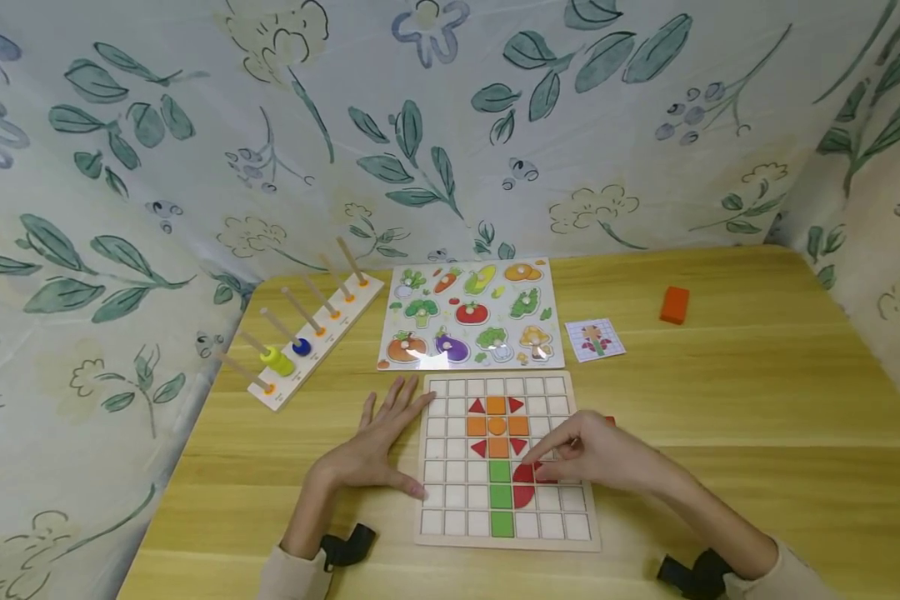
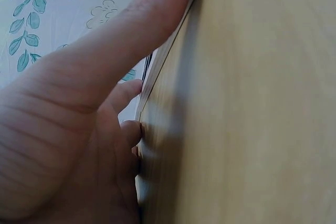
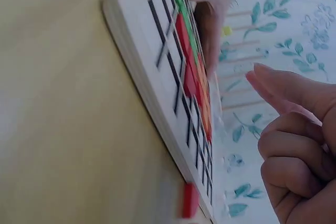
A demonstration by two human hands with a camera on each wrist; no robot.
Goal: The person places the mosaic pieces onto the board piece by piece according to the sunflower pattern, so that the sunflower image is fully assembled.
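A wooden grid board [image 1: 453, 471] carries orange squares around an orange circle [image 1: 497, 426], small red triangles [image 1: 516, 405] and a column of green squares [image 1: 501, 497]. Beside the greens lie rounded red pieces [image 1: 523, 497]. My right hand [image 1: 607, 450] is over these, index fingertip and thumb at the upper red pieces, partly covering them. In the right wrist view this hand [image 3: 299, 140] has index and thumb stretched out, other fingers curled, no piece visible between them. My left hand [image 1: 378, 454] lies spread at the board's left edge, thumb and fingertips touching it.
A vegetable puzzle board [image 1: 510, 329] lies behind the grid. At its right are a pattern card [image 1: 596, 340] and an orange block [image 1: 674, 305]. A peg stand [image 1: 315, 342] with yellow and blue rings stands left. A red block [image 3: 190, 200] sits by the grid's edge.
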